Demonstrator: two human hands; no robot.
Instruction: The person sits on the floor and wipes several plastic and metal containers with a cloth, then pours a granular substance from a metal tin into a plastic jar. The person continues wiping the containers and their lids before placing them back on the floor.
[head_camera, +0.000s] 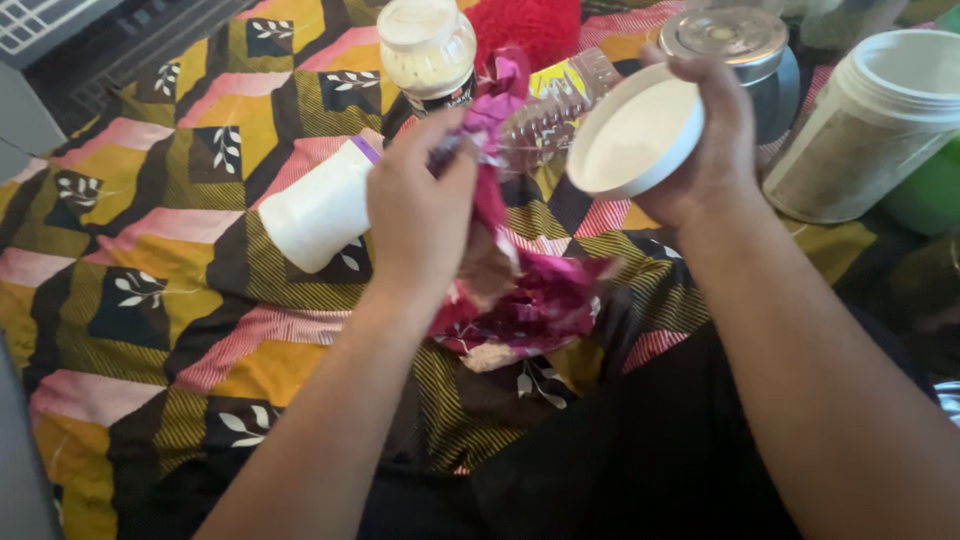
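My left hand (420, 205) grips the upper part of a crumpled pink plastic bag (540, 295) that hangs over the patterned cloth (150, 260). The bag holds some pale powdery stuff. My right hand (705, 140) holds a round white lid (635, 135), tilted, with its inner side facing me. An open white plastic jar (880, 120) with brownish powder stands at the right, uncovered. A white container (320, 210) lies on its side just left of my left hand.
At the back stand a lidded jar of pale grains (428, 50), a clear plastic bottle (555, 100) lying down, a steel tin (745, 50) and a red fluffy thing (530, 25). A green vessel (930, 195) sits far right.
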